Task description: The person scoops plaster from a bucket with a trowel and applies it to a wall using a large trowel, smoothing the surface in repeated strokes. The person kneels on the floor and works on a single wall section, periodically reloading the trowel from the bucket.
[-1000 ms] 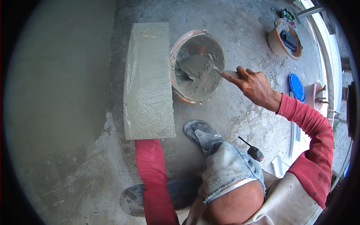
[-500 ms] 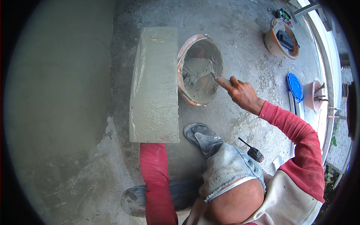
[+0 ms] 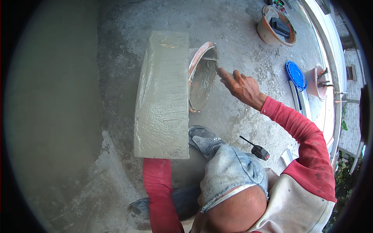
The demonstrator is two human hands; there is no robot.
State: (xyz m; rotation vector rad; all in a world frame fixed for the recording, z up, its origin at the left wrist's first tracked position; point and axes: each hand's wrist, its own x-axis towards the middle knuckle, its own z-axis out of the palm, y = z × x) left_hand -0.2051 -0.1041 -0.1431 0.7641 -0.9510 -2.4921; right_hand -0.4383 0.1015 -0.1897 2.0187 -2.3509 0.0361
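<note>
A long mortar board (image 3: 161, 93) coated in wet grey mortar lies over my left forearm (image 3: 157, 171), whose red sleeve runs under its near end. My left hand is hidden beneath the board, so its fingers cannot be seen. Right of the board, partly covered by it, an orange bucket (image 3: 196, 62) caked with mortar appears tilted to the right. Wet mortar (image 3: 204, 79) lines its inside. At the bucket's right rim my right hand (image 3: 243, 87) is closed on a trowel (image 3: 216, 66); its blade is mostly hard to make out.
A handheld radio (image 3: 259, 151) is beside my knee. Toward the right are a tub with dark items (image 3: 268, 33), a blue lid (image 3: 296, 75) and a whitish bucket (image 3: 314, 79). Smooth wet concrete (image 3: 54, 97) covers the left; rough grey floor lies around the bucket.
The bucket has tipped to the right and its mouth looks narrower. The board now overlaps its left side. My right hand has stayed at its rim with the trowel; the whole view has shifted.
</note>
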